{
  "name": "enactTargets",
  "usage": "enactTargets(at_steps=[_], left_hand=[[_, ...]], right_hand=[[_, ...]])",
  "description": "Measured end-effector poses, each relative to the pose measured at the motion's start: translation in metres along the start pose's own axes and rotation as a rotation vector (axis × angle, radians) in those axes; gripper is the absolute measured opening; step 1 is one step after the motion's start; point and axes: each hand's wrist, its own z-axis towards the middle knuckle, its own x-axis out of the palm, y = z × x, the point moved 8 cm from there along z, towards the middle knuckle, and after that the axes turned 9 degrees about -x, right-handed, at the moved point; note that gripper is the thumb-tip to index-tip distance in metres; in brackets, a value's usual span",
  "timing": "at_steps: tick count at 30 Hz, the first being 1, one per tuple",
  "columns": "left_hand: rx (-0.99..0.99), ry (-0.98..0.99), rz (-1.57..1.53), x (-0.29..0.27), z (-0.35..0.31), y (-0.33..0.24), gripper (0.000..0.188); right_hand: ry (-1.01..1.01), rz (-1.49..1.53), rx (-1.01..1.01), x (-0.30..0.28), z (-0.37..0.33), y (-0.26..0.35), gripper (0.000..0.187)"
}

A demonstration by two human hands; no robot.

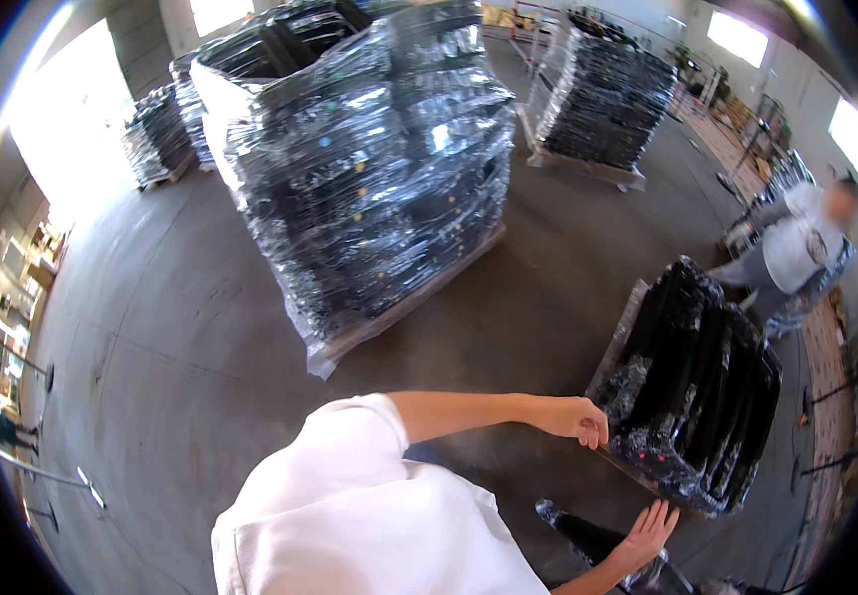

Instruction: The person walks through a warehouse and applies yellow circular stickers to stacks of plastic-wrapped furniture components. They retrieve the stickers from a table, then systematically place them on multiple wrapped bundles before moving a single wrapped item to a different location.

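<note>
My left hand [579, 420] reaches across to the near left corner of a low stack of black, plastic-wrapped parts [691, 387] on a pallet. Its fingers are curled closed at the stack's lower edge; what they hold, if anything, I cannot make out. My right hand [647, 536] is at the stack's near end, its fingers stretched out toward the bottom edge. Whether they touch it I cannot tell. Beneath that hand a long black wrapped piece [587, 537] lies on the floor, partly hidden by my hand and forearm.
A tall film-wrapped load [379, 178] stands on a pallet ahead, and another wrapped load [602, 94] is farther back. A smaller one [159, 134] sits at the far left. Beyond the low stack, a person in a white shirt [796, 243] stands on the right.
</note>
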Motion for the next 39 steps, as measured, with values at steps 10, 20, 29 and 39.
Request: enactTargets(at_steps=[10, 20, 29, 39], left_hand=[[0.661, -0.882, 0.333, -0.057, -0.347, -0.192, 0.013], [1.305, -1.340, 0.911, 0.003, -0.707, -0.279, 0.067], [1.240, -1.689, 1.230, -0.066, -0.888, -0.245, 0.067], [0.217, -1.858, 0.979, -0.368, -1.121, -0.150, 0.030]], right_hand=[[1.225, 0.051, -0.060, 0.415, -0.227, 0.023, 0.034], [1.427, 0.856, -0.660, 0.569, -0.519, 0.153, 0.029], [1.435, 0.914, -0.798, 0.691, -0.652, 0.100, 0.025], [1.405, 0.207, -0.394, 1.075, -0.768, -0.196, 0.035]])
